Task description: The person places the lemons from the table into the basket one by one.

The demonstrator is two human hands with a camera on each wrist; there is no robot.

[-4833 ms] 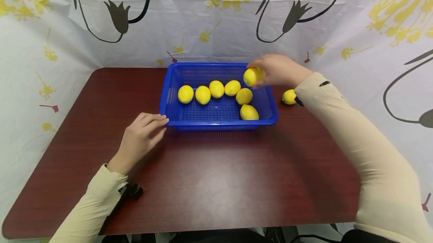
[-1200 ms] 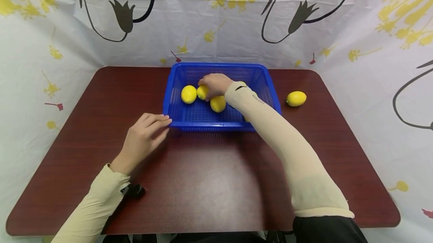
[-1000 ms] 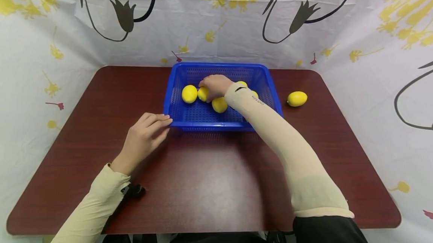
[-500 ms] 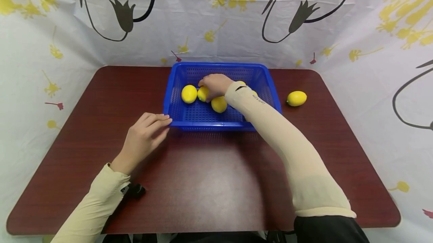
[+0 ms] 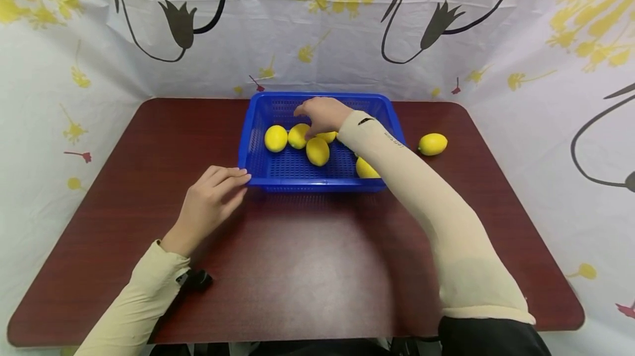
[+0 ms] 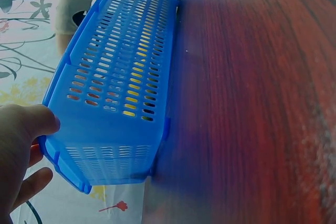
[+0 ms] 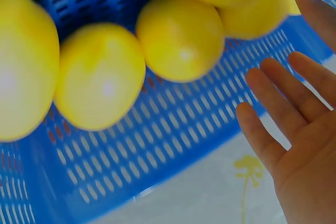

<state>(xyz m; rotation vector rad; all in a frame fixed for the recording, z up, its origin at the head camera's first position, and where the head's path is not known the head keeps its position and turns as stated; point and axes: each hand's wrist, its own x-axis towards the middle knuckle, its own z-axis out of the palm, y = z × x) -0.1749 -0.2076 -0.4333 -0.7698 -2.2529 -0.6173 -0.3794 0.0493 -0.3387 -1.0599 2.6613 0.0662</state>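
A blue perforated plastic basket sits at the back middle of the table, holding several lemons. My left hand pinches its front left corner; the left wrist view shows the thumb at the rim and other fingers past the corner. My right hand hovers over the basket, fingers apart and nothing in them, just above a lemon in the left half. Another lemon lies in front of that row. In the right wrist view, the right hand is beside the lemons, palm visible. The right sleeve hides part of the basket.
One lemon lies on the dark red table, right of the basket. A white patterned cloth hangs behind and at both sides. The right forearm crosses over the basket's right front.
The right hand, which held a lemon over the basket's right side earlier, moved left and down among the lemons, then rose slightly and came off them. The left hand stays put.
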